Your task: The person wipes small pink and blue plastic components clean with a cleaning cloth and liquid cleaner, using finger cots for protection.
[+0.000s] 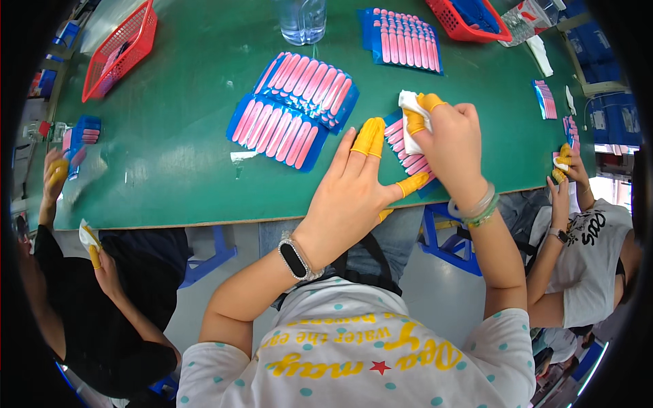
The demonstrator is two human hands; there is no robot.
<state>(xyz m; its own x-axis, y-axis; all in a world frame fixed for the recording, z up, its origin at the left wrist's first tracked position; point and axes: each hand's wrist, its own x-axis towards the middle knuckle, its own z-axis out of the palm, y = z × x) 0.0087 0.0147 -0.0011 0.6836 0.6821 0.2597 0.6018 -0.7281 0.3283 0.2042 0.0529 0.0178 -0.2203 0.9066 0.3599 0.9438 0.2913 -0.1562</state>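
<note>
One blue tray of pink sticks [407, 155] lies under my hands at the near edge of the green surface [170, 170], mostly hidden by my fingers. My right hand [452, 146] is closed on a folded white cloth [410, 115], pinched between the yellow-capped thumb and forefinger and pressed down on the sticks. My left hand [350, 194] lies flat and spread wide, holding nothing, its capped fingertips resting on the tray's left end and its thumb along the near side.

To do this well, I judge I should keep the left hand pinning the tray so it cannot slide, and draw the cloth along each stick's length rather than across, with light, even pressure so none pops out of its slot. Only the capped fingertips should touch the pink faces.

Just beyond lie two more filled trays [292, 109], overlapping, and farther back another tray [405, 37] near a clear water bottle [303, 20]. Red baskets [122, 47] sit at both far corners. A co-worker's hand [563, 163] with a cloth works at my right; another person's capped hand [56, 173] at my left.
</note>
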